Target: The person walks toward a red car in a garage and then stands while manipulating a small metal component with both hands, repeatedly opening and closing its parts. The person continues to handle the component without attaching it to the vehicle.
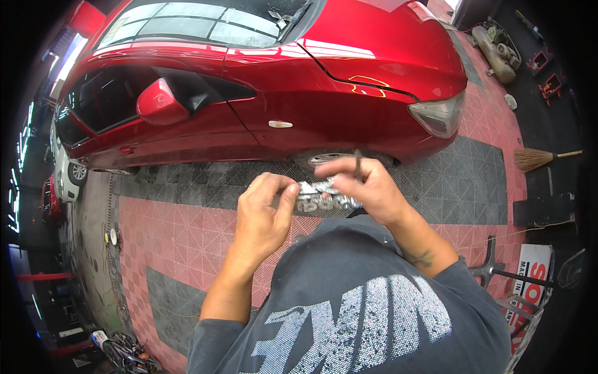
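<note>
Both hands meet over a strip of small silvery metal blocks (324,194) in the head view, held in front of the person's chest above the red and grey floor tiles (180,230). The strip's long axis runs left to right, spanning the gap between the hands. The left hand (261,215) pinches its left end between thumb and curled fingers; the right hand (367,187) closes on the right end, fingers pressed together, and a thin dark tool (359,167) stands up from them. Neither hand is nearer: each grips one end. A red car (280,81) stands on the far side, its front wheel (330,159) just beyond the hands.
</note>
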Action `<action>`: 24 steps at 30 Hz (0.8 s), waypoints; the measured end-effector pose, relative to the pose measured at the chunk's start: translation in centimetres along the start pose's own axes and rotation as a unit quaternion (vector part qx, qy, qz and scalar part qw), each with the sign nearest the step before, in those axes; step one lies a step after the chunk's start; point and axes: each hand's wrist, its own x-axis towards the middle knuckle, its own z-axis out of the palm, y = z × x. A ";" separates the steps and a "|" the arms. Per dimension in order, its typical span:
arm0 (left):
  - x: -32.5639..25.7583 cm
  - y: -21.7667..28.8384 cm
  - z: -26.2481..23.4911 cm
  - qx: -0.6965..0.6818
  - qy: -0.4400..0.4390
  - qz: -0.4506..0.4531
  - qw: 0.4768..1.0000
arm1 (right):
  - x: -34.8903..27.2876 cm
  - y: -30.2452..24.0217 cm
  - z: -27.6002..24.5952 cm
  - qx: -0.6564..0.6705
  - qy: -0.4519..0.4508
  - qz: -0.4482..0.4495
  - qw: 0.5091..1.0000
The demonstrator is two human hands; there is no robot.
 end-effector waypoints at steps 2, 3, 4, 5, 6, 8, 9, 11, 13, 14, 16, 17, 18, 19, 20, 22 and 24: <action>0.1 0.5 0.5 -0.005 0.063 -0.020 0.998 | 0.0 0.4 -0.1 0.155 -0.014 0.000 0.988; 0.2 0.6 1.0 0.012 0.085 -0.007 0.996 | -0.2 1.4 -0.2 0.198 -0.032 -0.005 0.980; 0.3 0.7 1.4 0.031 0.092 0.019 0.995 | -0.5 1.5 1.0 0.179 -0.007 -0.019 0.984; 0.4 0.8 1.7 0.049 0.099 0.045 0.993 | -0.7 1.6 2.4 0.142 0.024 -0.037 0.989; 0.4 0.8 2.1 0.068 0.106 0.070 0.990 | -0.9 1.8 3.6 0.104 0.053 -0.050 0.992; 0.5 0.9 2.6 0.075 0.107 0.086 0.988 | -0.9 1.6 4.2 0.034 0.105 -0.061 0.992; 0.7 1.0 2.6 0.076 0.104 0.092 0.987 | -0.9 1.5 4.3 -0.008 0.132 -0.061 0.989; 0.7 1.1 2.3 0.074 0.096 0.092 0.988 | -0.7 1.1 3.8 -0.063 0.147 -0.060 0.985; 0.8 1.3 2.0 0.062 0.089 0.084 0.991 | -0.5 1.2 3.5 -0.093 0.162 -0.076 0.979; 0.8 1.5 2.0 0.068 0.090 0.091 0.989 | -0.5 1.3 3.4 -0.101 0.169 -0.088 0.977; 0.7 1.8 1.8 0.081 0.092 0.102 0.987 | -0.5 1.0 3.6 -0.135 0.176 -0.101 0.970; 0.6 1.8 1.8 0.088 0.096 0.100 0.986 | -0.6 1.0 3.7 -0.153 0.179 -0.107 0.966; 0.6 2.0 1.8 0.097 0.100 0.099 0.985 | -0.7 1.1 3.8 -0.151 0.177 -0.113 0.966; 0.6 2.1 1.8 0.105 0.104 0.098 0.984 | -0.7 1.4 3.9 -0.149 0.174 -0.119 0.966; 0.5 2.1 1.8 0.103 0.101 0.096 0.985 | -0.8 1.6 4.0 -0.147 0.172 -0.125 0.966; 0.3 1.8 1.8 0.100 0.097 0.093 0.986 | -0.8 1.8 4.0 -0.219 0.169 -0.193 0.941; 0.4 1.9 1.7 0.101 0.089 0.093 0.987 | -0.7 2.0 3.8 -0.257 0.153 -0.235 0.925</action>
